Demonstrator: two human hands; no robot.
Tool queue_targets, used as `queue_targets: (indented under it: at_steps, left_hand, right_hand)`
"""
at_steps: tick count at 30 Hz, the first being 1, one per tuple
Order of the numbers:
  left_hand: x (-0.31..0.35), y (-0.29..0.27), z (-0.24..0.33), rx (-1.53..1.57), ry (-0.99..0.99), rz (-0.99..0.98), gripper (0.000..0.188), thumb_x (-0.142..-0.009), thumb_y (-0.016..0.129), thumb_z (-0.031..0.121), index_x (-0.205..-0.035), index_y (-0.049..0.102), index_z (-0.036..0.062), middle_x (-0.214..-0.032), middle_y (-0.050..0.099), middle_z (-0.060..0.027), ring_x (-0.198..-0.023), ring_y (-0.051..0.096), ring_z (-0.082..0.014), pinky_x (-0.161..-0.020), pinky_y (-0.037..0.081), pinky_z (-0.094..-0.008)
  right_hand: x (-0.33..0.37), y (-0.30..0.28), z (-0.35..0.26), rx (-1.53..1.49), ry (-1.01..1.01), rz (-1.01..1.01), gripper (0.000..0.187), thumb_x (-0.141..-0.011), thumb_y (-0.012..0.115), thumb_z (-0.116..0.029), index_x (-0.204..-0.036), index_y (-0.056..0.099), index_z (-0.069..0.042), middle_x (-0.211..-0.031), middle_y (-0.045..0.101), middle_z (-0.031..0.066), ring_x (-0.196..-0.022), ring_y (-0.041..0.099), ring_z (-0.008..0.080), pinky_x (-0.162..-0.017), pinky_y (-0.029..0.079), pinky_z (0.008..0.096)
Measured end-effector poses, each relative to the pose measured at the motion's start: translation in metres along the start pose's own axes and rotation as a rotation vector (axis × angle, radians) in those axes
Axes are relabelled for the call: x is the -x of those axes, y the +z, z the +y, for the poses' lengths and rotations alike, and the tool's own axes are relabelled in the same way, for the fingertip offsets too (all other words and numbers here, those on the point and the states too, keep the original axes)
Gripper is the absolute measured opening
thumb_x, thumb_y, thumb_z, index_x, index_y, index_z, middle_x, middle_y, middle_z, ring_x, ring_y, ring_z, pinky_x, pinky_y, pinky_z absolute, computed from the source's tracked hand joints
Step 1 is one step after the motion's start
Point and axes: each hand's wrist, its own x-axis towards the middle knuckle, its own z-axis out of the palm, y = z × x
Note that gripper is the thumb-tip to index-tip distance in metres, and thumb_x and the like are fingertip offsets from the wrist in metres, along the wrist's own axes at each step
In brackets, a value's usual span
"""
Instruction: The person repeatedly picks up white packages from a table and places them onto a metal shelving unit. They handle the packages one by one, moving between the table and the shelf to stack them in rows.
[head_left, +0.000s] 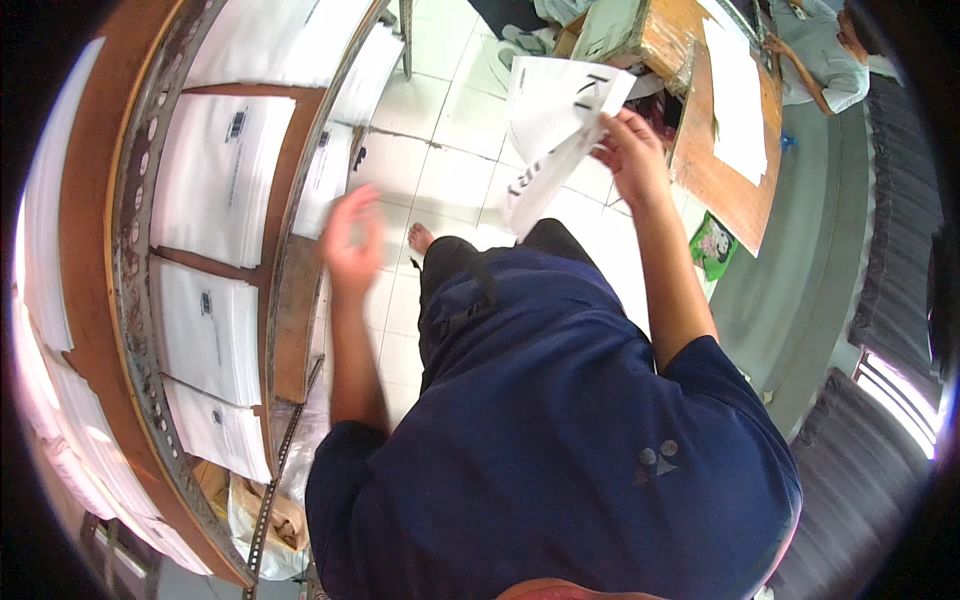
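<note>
My right hand (632,155) is closed on the edge of a white printed paper sheet (550,110) with large dark lettering. The paper hangs folded or overlapping over the floor; whether it is one sheet or more I cannot tell. My left hand (352,238) is slightly blurred, fingers partly stretched out, with nothing seen in it. It is nearest the metal-edged shelf (278,240) on my left, where stacks of white paper lie, among them one stack (222,175) with small print on top.
A wooden table (735,190) with a white sheet (733,100) stands at the right, a person in a light shirt (835,60) behind it. A green packet (712,246) lies below its edge. Plastic bags (265,525) sit under the shelf. White tiles (395,165) cover the floor.
</note>
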Motion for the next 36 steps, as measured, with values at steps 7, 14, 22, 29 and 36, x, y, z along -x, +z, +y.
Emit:
queue_targets:
  at_steps: [7, 14, 22, 29, 36]
  left_hand:
    - [-0.054, 0.228, 0.1, -0.343, 0.271, -0.239, 0.047, -0.075, 0.074, 0.018, -0.115, 0.057, 0.0023, -0.105, 0.06, -0.0157, -0.092, 0.06, -0.0351, -0.082, 0.049, -0.0412]
    - [-0.074, 0.346, 0.123, -0.357, 0.198, -0.111, 0.015, -0.083, 0.066, 0.01, -0.095, 0.068, 0.0028, -0.09, 0.065, -0.0115, -0.076, 0.064, -0.0251, -0.068, 0.051, -0.0339]
    - [-0.085, 0.396, 0.109, -0.085, -0.341, -0.087, 0.023, -0.089, 0.064, 0.015, -0.097, 0.067, -0.0064, -0.076, 0.066, -0.0015, -0.068, 0.055, -0.006, -0.063, 0.046, -0.0224]
    - [-0.095, 0.397, 0.078, 0.318, -0.554, -0.081, 0.031, -0.092, 0.06, 0.017, -0.108, 0.061, -0.0104, -0.098, 0.066, -0.0094, -0.083, 0.061, -0.0119, -0.076, 0.049, -0.0257]
    - [-0.093, 0.407, 0.083, 0.534, -0.609, 0.058, 0.035, -0.095, 0.057, 0.016, -0.116, 0.056, -0.0111, -0.107, 0.064, -0.0144, -0.092, 0.063, -0.0172, -0.081, 0.052, -0.0311]
  right_hand:
    - [-0.042, -0.051, -0.009, -0.187, 0.103, -0.118, 0.013, -0.088, 0.063, -0.012, -0.098, 0.056, -0.005, -0.086, 0.061, 0.0046, -0.074, 0.06, 0.0148, -0.07, 0.054, 0.0326]
    - [-0.081, -0.141, -0.034, -0.406, 0.146, -0.258, 0.019, -0.091, 0.059, -0.013, -0.105, 0.055, -0.001, -0.099, 0.062, 0.0092, -0.088, 0.063, 0.0187, -0.084, 0.05, 0.0306]
    - [-0.107, -0.309, -0.046, 0.126, 0.164, -0.161, 0.037, -0.089, 0.062, -0.034, -0.108, 0.058, -0.002, -0.1, 0.064, 0.0091, -0.089, 0.062, 0.0168, -0.079, 0.049, 0.0291]
    - [-0.113, -0.405, -0.021, 0.006, 0.242, 0.101, 0.029, -0.09, 0.062, -0.027, -0.106, 0.057, -0.003, -0.098, 0.065, 0.0073, -0.081, 0.063, 0.0131, -0.072, 0.049, 0.0254]
    - [-0.141, -0.449, -0.041, 0.12, 0.015, 0.177, 0.027, -0.089, 0.062, -0.026, -0.102, 0.06, -0.002, -0.092, 0.066, 0.0065, -0.078, 0.062, 0.0127, -0.069, 0.048, 0.0256]
